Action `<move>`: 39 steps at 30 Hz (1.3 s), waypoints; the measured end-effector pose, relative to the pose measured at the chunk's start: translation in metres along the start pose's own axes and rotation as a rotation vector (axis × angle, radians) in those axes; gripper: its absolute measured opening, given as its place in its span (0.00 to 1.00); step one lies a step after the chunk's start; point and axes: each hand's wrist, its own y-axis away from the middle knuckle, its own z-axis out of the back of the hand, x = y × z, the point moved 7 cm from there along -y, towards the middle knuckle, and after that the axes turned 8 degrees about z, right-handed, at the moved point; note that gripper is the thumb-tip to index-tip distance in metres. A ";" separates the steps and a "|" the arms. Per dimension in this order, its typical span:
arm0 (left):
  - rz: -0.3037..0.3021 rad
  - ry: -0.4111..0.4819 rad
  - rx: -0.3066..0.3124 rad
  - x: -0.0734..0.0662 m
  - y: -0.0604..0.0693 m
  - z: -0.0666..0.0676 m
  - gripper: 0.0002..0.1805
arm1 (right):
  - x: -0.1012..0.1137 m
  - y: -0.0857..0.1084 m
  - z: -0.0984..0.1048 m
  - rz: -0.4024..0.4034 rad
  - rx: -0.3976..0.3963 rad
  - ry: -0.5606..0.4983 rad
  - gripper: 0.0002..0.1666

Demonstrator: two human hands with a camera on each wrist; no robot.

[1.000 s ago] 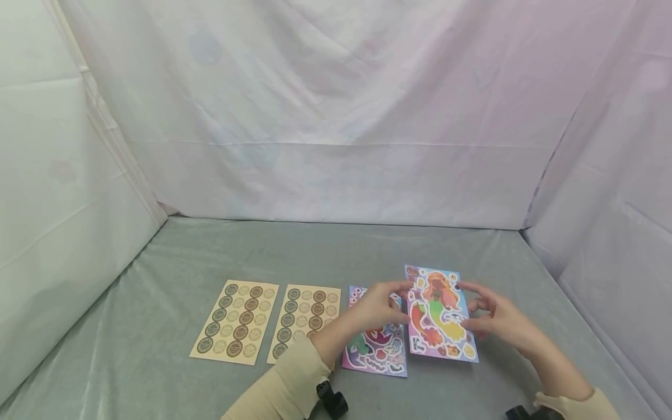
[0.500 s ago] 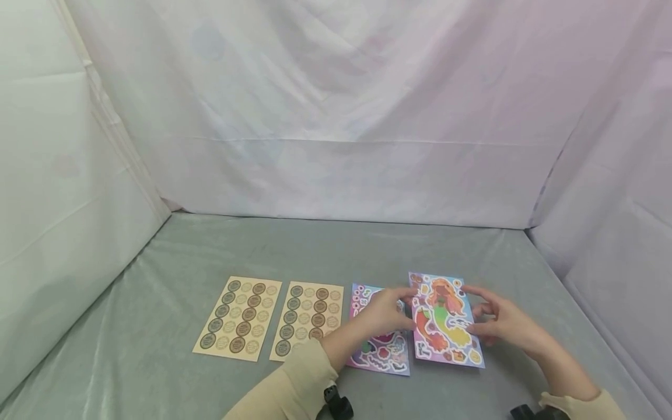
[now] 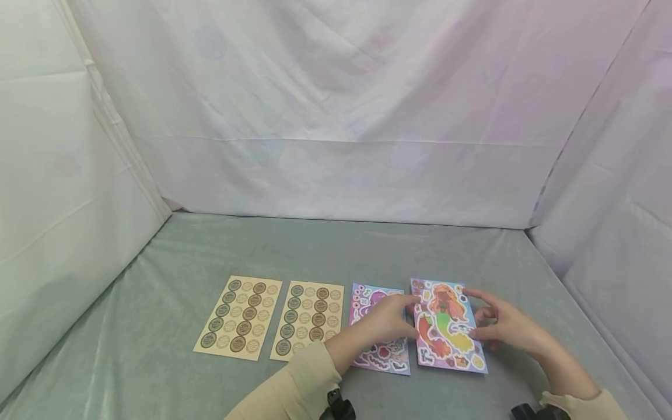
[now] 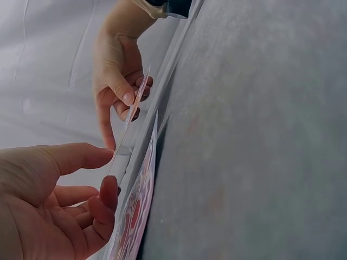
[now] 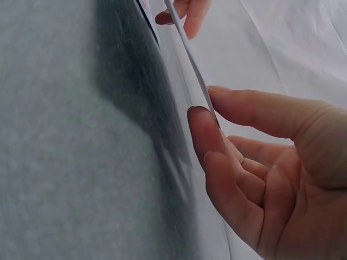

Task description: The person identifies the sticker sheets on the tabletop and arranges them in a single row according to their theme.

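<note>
A colourful sticker sheet [image 3: 445, 324] with large fruit-like and orange figures is held just above the table on the right. My left hand [image 3: 389, 318] pinches its left edge between thumb and fingers. On the opposite edge, my right hand [image 3: 505, 322] pinches it too; the right wrist view shows thumb and fingertips on either side of the thin sheet [image 5: 190, 57]. A second, purple sticker sheet [image 3: 382, 364] lies under my left hand, which partly covers it in the head view.
Two tan sheets of round stickers lie to the left: one farther off [image 3: 238, 318], the other [image 3: 307, 318] partly behind my left forearm. Grey cloth covers the table [image 3: 336, 251]. White fabric walls [image 3: 336, 116] rise at the back and sides.
Both hands have brought the colourful sticker sheet slightly nearer to me and lower, a little to the right in view. The head view has shifted slightly. The other sheets stay in place.
</note>
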 end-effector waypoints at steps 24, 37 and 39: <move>0.009 -0.146 0.042 -0.002 0.003 -0.009 0.35 | -0.011 0.001 -0.007 0.008 0.092 0.026 0.53; -0.006 -0.216 0.036 -0.004 0.001 -0.012 0.35 | -0.013 -0.001 -0.010 -0.018 0.102 0.046 0.54; -0.010 -0.227 0.035 -0.005 0.001 -0.012 0.35 | -0.013 -0.001 -0.011 -0.019 0.100 0.047 0.53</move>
